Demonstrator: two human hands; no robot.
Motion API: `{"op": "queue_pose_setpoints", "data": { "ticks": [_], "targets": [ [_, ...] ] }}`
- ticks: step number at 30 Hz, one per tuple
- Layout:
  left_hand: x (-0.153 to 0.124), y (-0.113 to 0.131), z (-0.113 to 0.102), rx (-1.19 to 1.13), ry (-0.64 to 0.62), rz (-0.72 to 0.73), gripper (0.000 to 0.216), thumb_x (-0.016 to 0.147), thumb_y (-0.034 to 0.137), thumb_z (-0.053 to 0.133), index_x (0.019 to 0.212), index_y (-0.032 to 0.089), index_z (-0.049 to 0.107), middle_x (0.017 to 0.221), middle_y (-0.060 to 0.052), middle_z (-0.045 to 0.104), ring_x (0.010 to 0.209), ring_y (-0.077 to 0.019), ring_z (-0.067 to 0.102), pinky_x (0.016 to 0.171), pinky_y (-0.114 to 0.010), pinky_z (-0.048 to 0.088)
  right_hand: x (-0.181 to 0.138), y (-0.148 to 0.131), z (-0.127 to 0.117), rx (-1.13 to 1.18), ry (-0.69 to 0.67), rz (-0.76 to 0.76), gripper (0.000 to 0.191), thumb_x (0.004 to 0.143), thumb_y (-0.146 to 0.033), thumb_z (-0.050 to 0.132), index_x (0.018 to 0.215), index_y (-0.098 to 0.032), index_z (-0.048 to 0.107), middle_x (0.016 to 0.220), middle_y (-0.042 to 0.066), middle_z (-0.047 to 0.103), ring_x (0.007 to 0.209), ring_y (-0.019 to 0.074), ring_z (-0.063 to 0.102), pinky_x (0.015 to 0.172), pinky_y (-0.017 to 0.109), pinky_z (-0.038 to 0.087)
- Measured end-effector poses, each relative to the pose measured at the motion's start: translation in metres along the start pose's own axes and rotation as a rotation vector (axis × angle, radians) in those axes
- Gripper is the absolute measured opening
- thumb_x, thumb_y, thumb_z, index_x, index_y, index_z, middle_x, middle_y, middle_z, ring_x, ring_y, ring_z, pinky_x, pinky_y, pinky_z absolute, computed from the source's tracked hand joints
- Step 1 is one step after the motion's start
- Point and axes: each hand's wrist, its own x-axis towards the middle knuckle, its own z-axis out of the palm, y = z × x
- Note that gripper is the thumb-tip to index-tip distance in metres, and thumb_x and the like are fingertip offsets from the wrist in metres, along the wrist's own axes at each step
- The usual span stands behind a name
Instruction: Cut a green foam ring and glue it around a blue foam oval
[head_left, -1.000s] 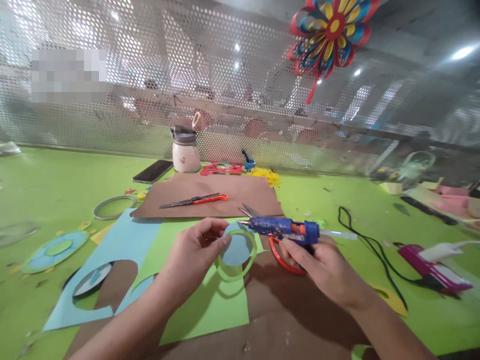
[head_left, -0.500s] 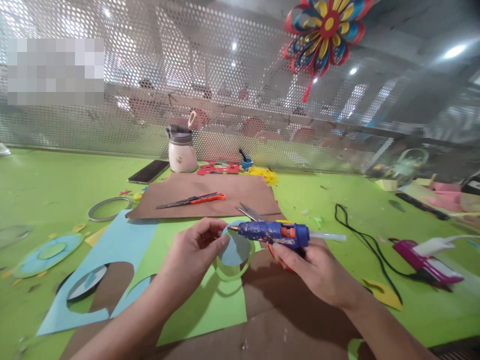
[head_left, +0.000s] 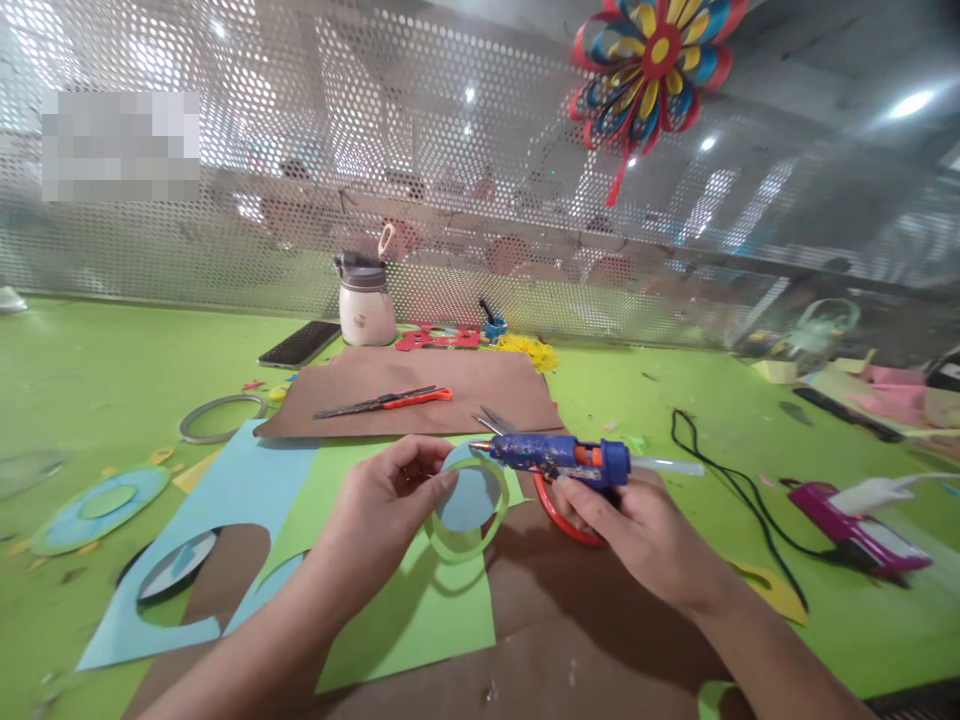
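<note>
My left hand (head_left: 405, 490) pinches the edge of a light blue paper disc (head_left: 465, 505) that has a pale green paper ring (head_left: 459, 552) about it. In my right hand (head_left: 626, 515) is a blue hot glue gun (head_left: 540, 453), a clear glue stick (head_left: 667, 465) poking out of its back. Its metal tip is at the upper edge of the disc; whether it touches I cannot tell. Beneath my hands lies a light green paper sheet (head_left: 420, 625). Partly behind the glue gun and right hand lie scissors with red handles (head_left: 559, 515).
Brown board (head_left: 420, 365) carries a utility knife (head_left: 416, 398). Left are cut blue paper (head_left: 225, 480), a metal ring (head_left: 223, 418) and a blue-green paper disc (head_left: 105, 508). A white jar (head_left: 366, 315) and phone (head_left: 300, 343) stand behind. A black cord (head_left: 739, 490) reaches a purple power strip (head_left: 859, 530).
My right hand has drawn the glue gun slightly to the right, and its tip has slid along the disc's upper edge away from my left fingers. The left hand holds still.
</note>
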Motion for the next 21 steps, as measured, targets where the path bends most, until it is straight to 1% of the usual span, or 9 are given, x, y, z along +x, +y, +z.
{"op": "queue_pose_setpoints", "data": {
  "ticks": [4, 11, 14, 16, 19, 21],
  "targets": [
    [0.000, 0.001, -0.001, -0.016, 0.008, -0.005, 0.023, 0.075, 0.031, 0.062, 0.091, 0.015, 0.060, 0.078, -0.004, 0.063, 0.071, -0.0169, 0.056, 0.065, -0.029, 0.044, 0.000, 0.002, -0.002, -0.012, -0.028, -0.005, 0.032, 0.092, -0.036, 0.042, 0.065, -0.022, 0.046, 0.062, -0.004, 0.047, 0.059, 0.0133, 0.046, 0.060, 0.026, 0.037],
    [0.001, 0.002, -0.002, -0.058, 0.043, -0.019, 0.026, 0.072, 0.031, 0.066, 0.090, 0.014, 0.061, 0.079, -0.004, 0.063, 0.071, -0.0163, 0.057, 0.065, -0.028, 0.044, 0.002, 0.008, -0.004, -0.031, -0.009, -0.038, 0.034, 0.092, -0.035, 0.042, 0.063, -0.020, 0.050, 0.062, -0.002, 0.049, 0.059, 0.0136, 0.047, 0.061, 0.026, 0.038],
    [0.000, 0.005, -0.003, -0.058, 0.073, -0.014, 0.025, 0.070, 0.031, 0.067, 0.088, 0.015, 0.062, 0.077, -0.004, 0.064, 0.070, -0.0161, 0.057, 0.064, -0.028, 0.044, 0.003, 0.010, -0.006, -0.046, 0.051, -0.042, 0.034, 0.092, -0.037, 0.042, 0.067, -0.020, 0.056, 0.062, -0.001, 0.054, 0.059, 0.0145, 0.050, 0.059, 0.027, 0.041],
    [-0.001, 0.007, -0.003, -0.075, 0.102, -0.014, 0.024, 0.069, 0.032, 0.068, 0.086, 0.015, 0.063, 0.076, -0.003, 0.065, 0.069, -0.0160, 0.057, 0.064, -0.027, 0.044, 0.005, 0.013, -0.007, -0.077, 0.115, -0.045, 0.033, 0.092, -0.038, 0.041, 0.071, -0.019, 0.059, 0.066, 0.001, 0.059, 0.061, 0.0157, 0.055, 0.061, 0.027, 0.044],
    [-0.001, 0.009, -0.003, -0.115, 0.130, -0.038, 0.025, 0.067, 0.032, 0.069, 0.084, 0.016, 0.065, 0.077, -0.003, 0.066, 0.070, -0.0163, 0.058, 0.064, -0.027, 0.045, 0.015, 0.023, -0.008, -0.173, 0.208, -0.030, 0.031, 0.091, -0.040, 0.043, 0.082, -0.018, 0.062, 0.079, 0.005, 0.067, 0.074, 0.0203, 0.062, 0.068, 0.030, 0.047],
    [-0.001, 0.010, -0.003, -0.155, 0.130, -0.054, 0.025, 0.066, 0.032, 0.071, 0.084, 0.016, 0.065, 0.078, -0.003, 0.067, 0.070, -0.0162, 0.058, 0.065, -0.027, 0.045, 0.026, 0.035, -0.008, -0.235, 0.229, -0.009, 0.030, 0.091, -0.040, 0.044, 0.092, -0.016, 0.063, 0.085, 0.007, 0.068, 0.080, 0.0228, 0.063, 0.070, 0.033, 0.047]
  ]
}}
